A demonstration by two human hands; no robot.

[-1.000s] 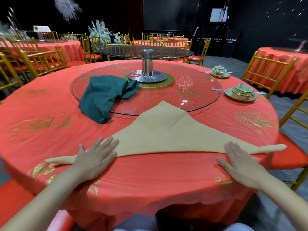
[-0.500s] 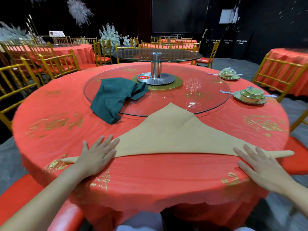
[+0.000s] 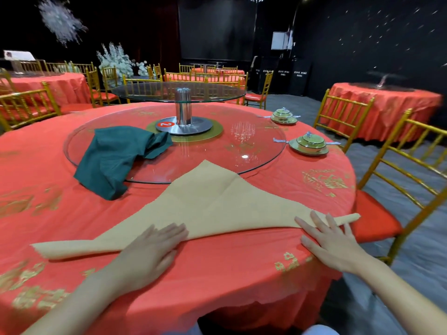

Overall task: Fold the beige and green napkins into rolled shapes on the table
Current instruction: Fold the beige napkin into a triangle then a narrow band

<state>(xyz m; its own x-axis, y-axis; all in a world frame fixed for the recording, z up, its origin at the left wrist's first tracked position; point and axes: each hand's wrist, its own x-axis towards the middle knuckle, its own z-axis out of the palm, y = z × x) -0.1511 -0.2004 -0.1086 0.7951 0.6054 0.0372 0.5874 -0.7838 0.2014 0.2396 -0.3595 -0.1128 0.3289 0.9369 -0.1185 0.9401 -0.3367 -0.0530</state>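
The beige napkin [image 3: 208, 201] lies flat as a wide triangle on the red tablecloth [image 3: 217, 274], its tip pointing away onto the glass turntable. My left hand [image 3: 150, 250] presses flat on the napkin's near folded edge, left of the middle. Over at the napkin's right end, my right hand [image 3: 326, 235] lies with its fingers spread and straight across the cloth. The green napkin [image 3: 113, 158] sits crumpled at the left, half on the turntable, half on the tablecloth, untouched.
A glass turntable [image 3: 261, 151] on a metal post [image 3: 183, 110] fills the table's centre. Two green lidded bowls on plates [image 3: 309, 143] [image 3: 283, 115] stand at the right. Gold chairs [image 3: 399, 180] ring the table, one close on the right.
My left hand has slid right along the napkin's near edge, toward the middle. The view has shifted left. My right hand stays at the right corner.
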